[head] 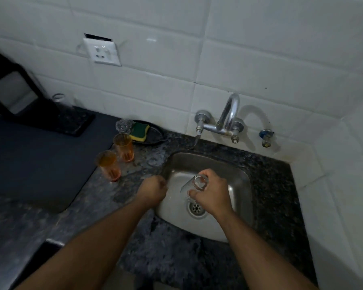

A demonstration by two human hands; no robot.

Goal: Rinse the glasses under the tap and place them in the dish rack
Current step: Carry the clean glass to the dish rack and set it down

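My right hand [213, 194] grips a clear glass [194, 184] over the steel sink [237, 176], tilted with its mouth down to the left and its base up by my fingers. My left hand [153, 191] hovers at the sink's left rim with its fingers curled and nothing in it. Two orange glasses [109, 165] [124, 146] stand upright on the dark granite counter left of the sink. A clear glass [60, 101] stands on the black dish rack [71, 124] at the far left. The tap [228, 116] juts from the tiled wall above the sink; no water stream shows.
A green-and-yellow sponge [139, 131] and a steel scrubber [124, 124] lie in a black dish behind the orange glasses. A dark mat [40, 164] covers the counter on the left. A wall socket [103, 52] sits above. The drain [196, 208] lies below my right hand.
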